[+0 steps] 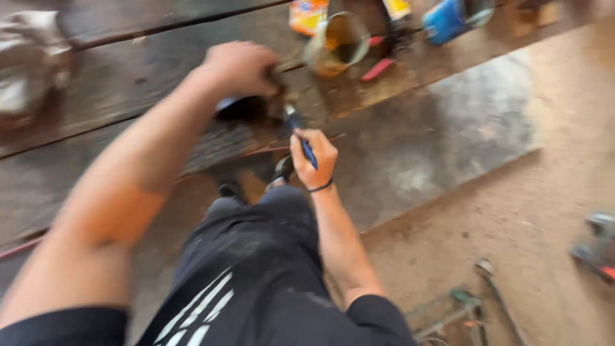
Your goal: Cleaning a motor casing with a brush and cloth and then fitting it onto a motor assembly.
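The picture is blurred by motion. My left hand reaches forward over a dark wooden bench and is closed on a dark object with a bluish edge; its kind cannot be told. My right hand is lower, near my knee, and grips a thin blue-handled tool whose tip points up toward the dark object. A black band sits on the right wrist. My legs in black trousers fill the lower middle.
On the bench behind stand an open tin with brownish liquid, an orange packet, a red stick and a blue can. A crumpled grey cloth lies far left. Metal tools lie on the dirt floor.
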